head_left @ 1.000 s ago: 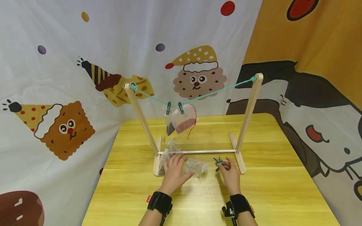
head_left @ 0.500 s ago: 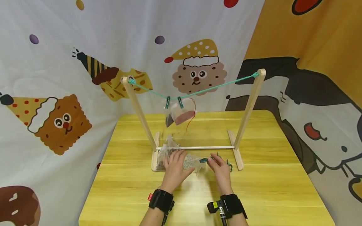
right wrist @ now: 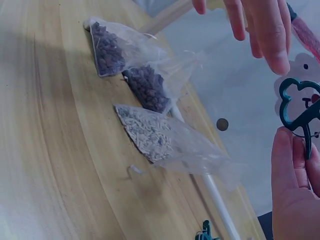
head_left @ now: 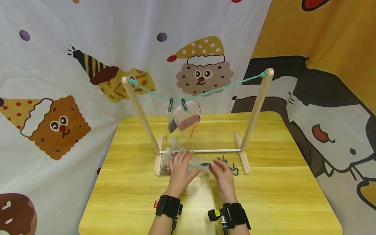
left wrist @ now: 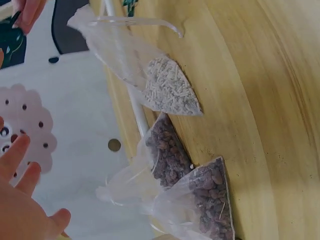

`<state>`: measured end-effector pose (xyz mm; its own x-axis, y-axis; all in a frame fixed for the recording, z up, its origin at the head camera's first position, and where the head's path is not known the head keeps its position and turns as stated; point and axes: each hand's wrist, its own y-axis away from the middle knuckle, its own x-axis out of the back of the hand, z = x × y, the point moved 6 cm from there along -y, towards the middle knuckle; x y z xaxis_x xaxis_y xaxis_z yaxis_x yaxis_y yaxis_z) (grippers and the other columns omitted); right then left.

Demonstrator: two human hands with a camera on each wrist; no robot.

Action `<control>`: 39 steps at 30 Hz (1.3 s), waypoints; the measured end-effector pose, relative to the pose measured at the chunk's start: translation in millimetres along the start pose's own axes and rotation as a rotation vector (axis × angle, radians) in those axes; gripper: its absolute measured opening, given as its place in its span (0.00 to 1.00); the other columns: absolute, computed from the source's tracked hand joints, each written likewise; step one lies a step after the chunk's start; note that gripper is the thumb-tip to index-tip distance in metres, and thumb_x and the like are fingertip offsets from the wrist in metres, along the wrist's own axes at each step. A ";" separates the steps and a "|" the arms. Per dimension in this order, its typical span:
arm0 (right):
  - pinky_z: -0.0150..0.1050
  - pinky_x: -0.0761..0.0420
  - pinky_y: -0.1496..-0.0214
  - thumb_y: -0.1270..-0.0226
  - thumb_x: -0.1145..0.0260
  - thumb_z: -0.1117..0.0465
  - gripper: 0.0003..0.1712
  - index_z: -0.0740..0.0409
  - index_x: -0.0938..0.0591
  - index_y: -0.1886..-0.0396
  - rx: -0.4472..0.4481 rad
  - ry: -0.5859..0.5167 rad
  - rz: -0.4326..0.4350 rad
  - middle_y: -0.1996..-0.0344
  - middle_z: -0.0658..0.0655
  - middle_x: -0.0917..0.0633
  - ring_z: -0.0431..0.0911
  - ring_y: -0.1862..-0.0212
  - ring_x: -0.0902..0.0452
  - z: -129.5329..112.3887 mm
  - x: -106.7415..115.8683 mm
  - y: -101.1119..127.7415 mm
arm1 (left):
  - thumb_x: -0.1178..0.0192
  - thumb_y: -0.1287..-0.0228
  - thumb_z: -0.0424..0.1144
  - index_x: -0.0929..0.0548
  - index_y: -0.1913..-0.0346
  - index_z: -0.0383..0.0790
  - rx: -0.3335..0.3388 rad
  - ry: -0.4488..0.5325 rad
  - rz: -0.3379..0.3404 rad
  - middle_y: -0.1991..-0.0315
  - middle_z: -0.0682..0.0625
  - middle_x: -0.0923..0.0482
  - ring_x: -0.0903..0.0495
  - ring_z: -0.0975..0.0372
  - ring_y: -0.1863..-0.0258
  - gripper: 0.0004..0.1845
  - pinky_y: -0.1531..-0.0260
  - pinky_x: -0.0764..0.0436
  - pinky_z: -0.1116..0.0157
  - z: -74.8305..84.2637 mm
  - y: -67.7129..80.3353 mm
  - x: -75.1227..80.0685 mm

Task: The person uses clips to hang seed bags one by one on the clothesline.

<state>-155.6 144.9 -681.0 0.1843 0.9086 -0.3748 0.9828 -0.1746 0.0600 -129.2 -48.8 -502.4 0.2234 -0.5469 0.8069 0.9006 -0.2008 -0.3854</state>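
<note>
Teal clip (head_left: 206,164), hard shiny plastic, curvy cut-out outline, raised above the middle of the table (head_left: 264,199). Right hand (head_left: 222,173) has it pinched, thumb against fingertips. Left hand (head_left: 180,168) spread loosely, holding nothing, above the bags. Bag of pale bits (head_left: 194,165): thin see-through mesh, short stick-like grains, loose neck. Clip is apart from it. Two bags of dark lumps (left wrist: 172,155) sit further toward the table's left edge, same gauzy stuff, partly behind the left hand from overhead.

Around: smooth wood-grain table; frame of pale wooden posts (head_left: 256,111), white rod (head_left: 217,150) running low behind the pale bag. Green string (head_left: 226,86) sags overhead, two clips on it, dark-bottomed bag (head_left: 172,125) and pink-filled bag (head_left: 188,121) hanging. Loose clips (head_left: 234,169) lie near the frame's right foot.

Held clip's free end points to the table's left edge, long axis roughly along the front edge.
</note>
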 end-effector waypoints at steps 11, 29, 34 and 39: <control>0.44 0.25 0.52 0.47 0.32 0.57 0.23 0.65 0.25 0.54 -0.039 -0.006 -0.024 0.54 0.66 0.27 0.57 0.52 0.26 11.5 -10.6 7.3 | 0.32 0.54 0.51 0.25 0.47 0.53 -0.044 0.095 0.012 0.47 0.55 0.29 0.36 0.59 0.45 0.28 0.43 0.47 0.50 4.1 8.0 5.3; 0.44 0.21 0.60 0.31 0.50 0.54 0.20 0.62 0.28 0.48 -0.004 0.071 -0.223 0.56 0.63 0.23 0.55 0.56 0.24 -12.3 -44.1 28.7 | 0.36 0.48 0.44 0.17 0.62 0.55 0.004 0.214 0.052 0.69 0.64 0.22 0.24 0.70 0.67 0.09 0.66 0.24 0.67 -2.1 22.1 7.4; 0.45 0.22 0.62 0.28 0.59 0.49 0.26 0.63 0.32 0.42 -0.083 0.238 -0.356 0.56 0.67 0.24 0.57 0.58 0.24 -90.2 -79.4 61.6 | 0.36 0.48 0.44 0.16 0.62 0.56 0.022 0.238 0.024 0.69 0.65 0.22 0.24 0.71 0.67 0.08 0.67 0.24 0.69 -1.9 24.2 6.7; 0.44 0.26 0.67 0.27 0.65 0.50 0.27 0.64 0.25 0.57 -0.180 0.361 -0.416 0.63 0.71 0.24 0.61 0.62 0.26 -123.5 -94.3 76.4 | 0.37 0.47 0.45 0.17 0.62 0.56 0.003 0.289 0.017 0.69 0.65 0.22 0.23 0.70 0.67 0.08 0.67 0.24 0.69 1.6 24.2 7.2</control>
<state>-96.5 92.7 -526.8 -0.2569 0.9644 -0.0627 0.9539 0.2635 0.1435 -105.2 -56.3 -505.2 0.1234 -0.7592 0.6391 0.8990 -0.1871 -0.3959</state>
